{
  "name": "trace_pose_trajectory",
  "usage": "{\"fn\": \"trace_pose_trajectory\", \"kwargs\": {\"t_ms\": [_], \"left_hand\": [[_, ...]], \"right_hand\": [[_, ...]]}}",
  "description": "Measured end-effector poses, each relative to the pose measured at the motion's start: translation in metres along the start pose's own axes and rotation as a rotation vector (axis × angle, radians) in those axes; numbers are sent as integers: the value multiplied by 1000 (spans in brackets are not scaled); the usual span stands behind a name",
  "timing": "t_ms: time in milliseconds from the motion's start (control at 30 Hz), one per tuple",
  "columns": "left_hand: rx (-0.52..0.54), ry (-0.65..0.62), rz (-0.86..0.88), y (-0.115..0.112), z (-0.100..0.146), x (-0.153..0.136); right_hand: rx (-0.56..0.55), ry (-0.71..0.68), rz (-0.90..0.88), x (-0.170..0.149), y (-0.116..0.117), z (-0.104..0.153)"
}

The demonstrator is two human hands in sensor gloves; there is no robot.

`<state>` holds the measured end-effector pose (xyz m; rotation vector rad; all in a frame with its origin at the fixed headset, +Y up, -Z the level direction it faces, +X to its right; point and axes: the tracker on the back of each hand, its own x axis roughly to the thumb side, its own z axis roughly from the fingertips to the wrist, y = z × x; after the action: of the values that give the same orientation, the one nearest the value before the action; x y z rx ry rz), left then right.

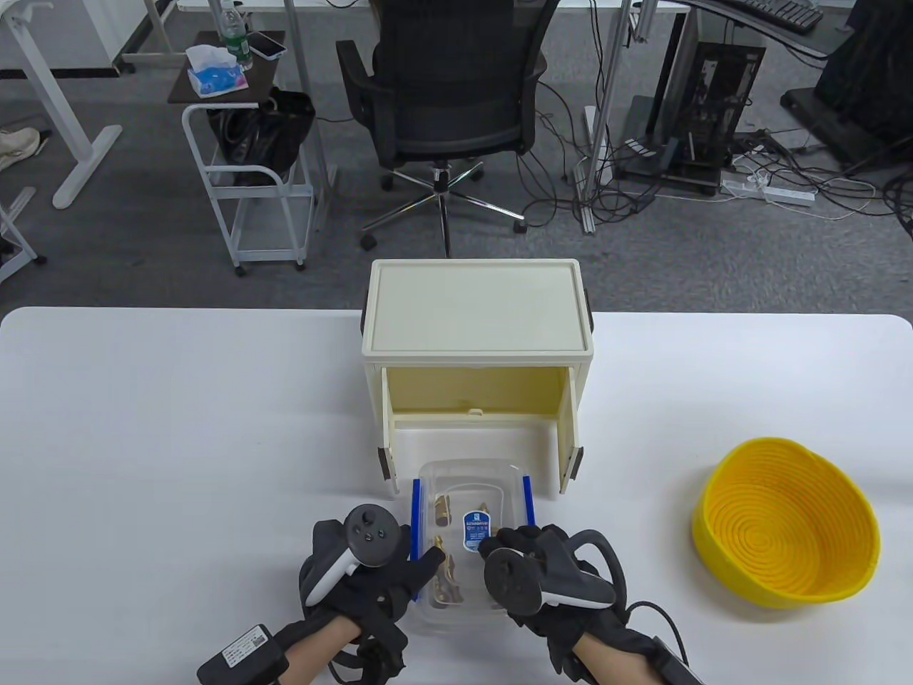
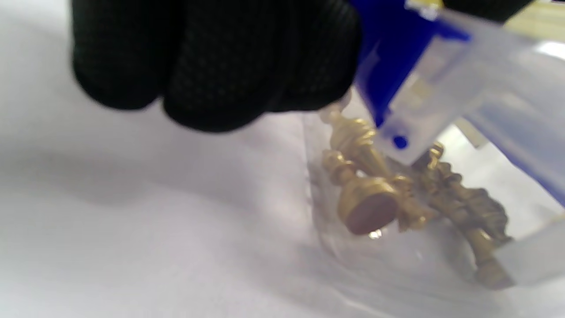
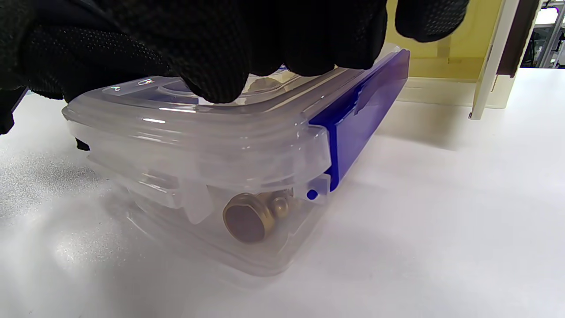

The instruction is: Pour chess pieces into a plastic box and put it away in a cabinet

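Note:
A clear plastic box [image 1: 471, 492] with a lid and blue side latches lies on the white table, just in front of the open cream cabinet [image 1: 476, 307]. Gold chess pieces [image 1: 444, 571] lie inside it; they also show in the left wrist view [image 2: 375, 198] and the right wrist view [image 3: 247, 216]. My left hand [image 1: 421, 571] grips the box's left side, with curled fingers [image 2: 212, 66] at the left latch [image 2: 388, 66] and the thumb over the lid. My right hand [image 1: 499, 546] rests its fingers [image 3: 220, 53] on the lid. The right latch [image 3: 362, 119] is folded down.
The cabinet's two doors stand open towards me, and its yellow inside [image 1: 471, 389] holds nothing. A yellow woven basket [image 1: 784, 531] sits at the right of the table. An office chair and a cart stand on the floor beyond the table.

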<state>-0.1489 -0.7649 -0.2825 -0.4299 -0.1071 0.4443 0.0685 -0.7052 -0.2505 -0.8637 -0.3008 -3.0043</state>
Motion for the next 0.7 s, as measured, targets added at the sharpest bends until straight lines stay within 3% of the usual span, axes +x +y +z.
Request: {"fn": "trace_pose_trajectory", "kwargs": {"t_ms": [267, 367, 600, 700], "left_hand": [[27, -32, -25, -3, 2, 8], [88, -24, -124, -4, 4, 13], [44, -17, -63, -2, 3, 9], [68, -12, -47, 8, 6, 6]], "right_hand": [[3, -3, -1, 0, -1, -4], [-3, -4, 1, 0, -1, -5], [-48, -14, -31, -6, 1, -2], [-6, 0, -115, -12, -4, -1]]}}
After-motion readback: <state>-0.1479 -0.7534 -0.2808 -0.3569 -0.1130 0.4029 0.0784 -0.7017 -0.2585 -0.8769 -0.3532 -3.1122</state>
